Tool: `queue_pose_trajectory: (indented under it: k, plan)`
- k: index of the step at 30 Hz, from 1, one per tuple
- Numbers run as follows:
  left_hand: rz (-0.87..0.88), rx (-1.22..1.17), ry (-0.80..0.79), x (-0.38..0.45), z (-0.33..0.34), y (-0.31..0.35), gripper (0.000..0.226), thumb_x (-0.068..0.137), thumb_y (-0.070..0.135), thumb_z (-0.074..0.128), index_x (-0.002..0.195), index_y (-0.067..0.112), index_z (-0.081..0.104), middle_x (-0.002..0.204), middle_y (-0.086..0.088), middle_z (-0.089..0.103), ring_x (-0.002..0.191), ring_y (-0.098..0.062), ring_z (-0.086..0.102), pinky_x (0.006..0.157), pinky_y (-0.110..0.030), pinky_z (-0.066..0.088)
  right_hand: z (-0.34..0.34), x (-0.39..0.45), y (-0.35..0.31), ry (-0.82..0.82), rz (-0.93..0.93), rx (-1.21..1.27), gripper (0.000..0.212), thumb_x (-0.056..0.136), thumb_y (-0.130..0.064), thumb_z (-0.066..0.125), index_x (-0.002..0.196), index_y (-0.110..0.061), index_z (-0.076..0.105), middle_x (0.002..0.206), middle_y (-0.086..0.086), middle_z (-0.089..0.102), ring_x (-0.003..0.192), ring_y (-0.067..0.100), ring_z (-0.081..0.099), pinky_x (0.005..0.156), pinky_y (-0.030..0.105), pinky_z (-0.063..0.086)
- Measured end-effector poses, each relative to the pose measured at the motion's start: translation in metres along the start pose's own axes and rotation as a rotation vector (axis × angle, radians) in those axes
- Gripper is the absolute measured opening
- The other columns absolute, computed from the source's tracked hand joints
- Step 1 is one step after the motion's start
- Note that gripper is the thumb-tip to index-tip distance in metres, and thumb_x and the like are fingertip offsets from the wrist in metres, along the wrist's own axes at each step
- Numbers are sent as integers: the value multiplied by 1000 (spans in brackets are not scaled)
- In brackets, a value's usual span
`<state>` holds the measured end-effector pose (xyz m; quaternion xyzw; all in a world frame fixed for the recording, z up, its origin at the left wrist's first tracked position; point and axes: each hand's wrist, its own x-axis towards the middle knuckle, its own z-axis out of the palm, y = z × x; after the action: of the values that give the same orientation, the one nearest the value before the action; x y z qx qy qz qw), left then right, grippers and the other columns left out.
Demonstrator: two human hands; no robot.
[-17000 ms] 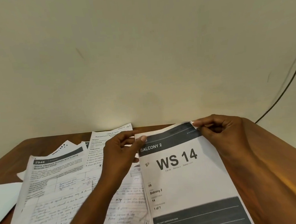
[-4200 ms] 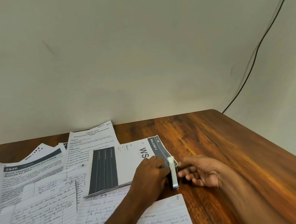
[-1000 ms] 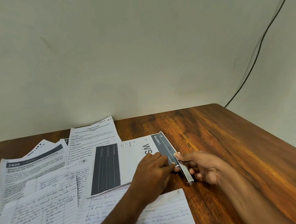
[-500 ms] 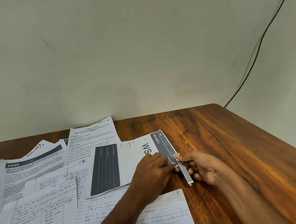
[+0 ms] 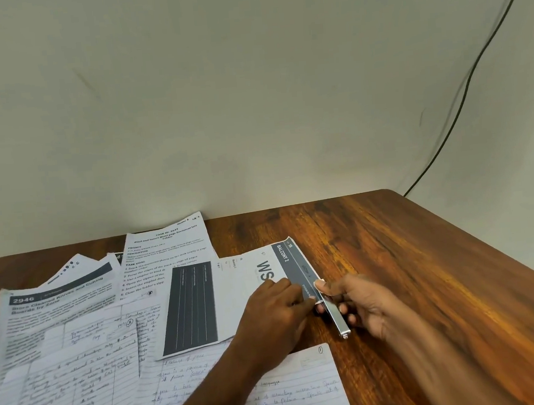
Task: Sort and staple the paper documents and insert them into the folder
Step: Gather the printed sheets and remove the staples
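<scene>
Two hands: right hand (image 5: 363, 304) grips slim metal stapler (image 5: 334, 316) on paper.

One stapler (image 5: 334, 315), two hands (image 5: 278, 312)

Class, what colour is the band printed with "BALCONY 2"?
Dark grey with white lettering, seen in the head view.

Two bare forearms, no sleeves, bare hands, left hand (image 5: 274, 312), right hand (image 5: 363, 304)
</scene>
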<state>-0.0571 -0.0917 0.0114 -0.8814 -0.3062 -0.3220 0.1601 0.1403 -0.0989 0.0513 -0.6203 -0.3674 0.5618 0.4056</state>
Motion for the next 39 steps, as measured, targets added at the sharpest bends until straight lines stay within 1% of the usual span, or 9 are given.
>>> queue_pose_trajectory:
  k: [5,10,17,20,23,25,28,34,39]
  plan:
    - [23,13,8,0,0,1,28,83,34,86,109,24,81,90,5,70,80,-12,61,70,-26,49,2,-2,-1,48,6,30,21,89,-15,76,101,3,74,65,10,71,44,7,39,38,17,26]
    - [39,23,28,1,0,1,29,81,33,88,108,24,81,89,5,69,79,-13,61,68,-27,49,2,1,3,60,-18,46,31,84,-13,79,107,8,73,68,13,72,40,6,38,37,18,25]
    - [52,18,41,0,2,-1,27,85,32,85,111,25,81,91,5,70,81,-13,61,71,-28,50,-4,-3,5,30,-73,-49,49,74,-35,89,103,3,77,75,12,74,41,7,41,36,19,26]
    - [42,30,36,-1,3,-2,24,88,32,82,111,24,81,91,5,69,82,-13,60,72,-29,50,-7,-4,4,103,-112,-134,60,65,-42,92,98,6,76,71,10,69,41,9,41,38,19,24]
    - [26,33,21,-2,4,-3,28,86,34,83,112,26,81,93,5,71,84,-13,62,74,-28,52,-19,-8,-1,230,-181,-269,48,67,-43,93,84,-2,74,64,4,67,44,12,48,40,21,31]
    - [23,40,17,-3,5,-3,32,84,36,84,114,27,80,97,6,73,86,-13,65,76,-27,54,-30,-8,-4,336,-274,-381,42,69,-42,93,79,-8,72,70,4,72,61,18,64,52,29,46]
    - [22,43,7,-4,5,-2,33,84,37,84,116,28,80,99,6,74,87,-12,67,78,-27,55,-43,-8,-7,422,-319,-587,37,71,-43,92,79,-12,73,77,3,73,75,19,68,60,34,50]
    - [17,58,-3,-3,3,-1,31,85,38,82,115,27,80,98,7,74,86,-12,66,76,-26,54,-42,-4,-1,408,-233,-854,37,69,-44,93,79,-18,70,73,0,73,70,14,70,65,40,61]
    - [12,68,2,-2,3,0,33,80,37,88,111,25,82,97,5,75,84,-12,69,73,-24,56,-45,-4,-3,339,-118,-882,48,65,-47,95,87,-10,72,84,8,77,77,22,71,59,32,46]
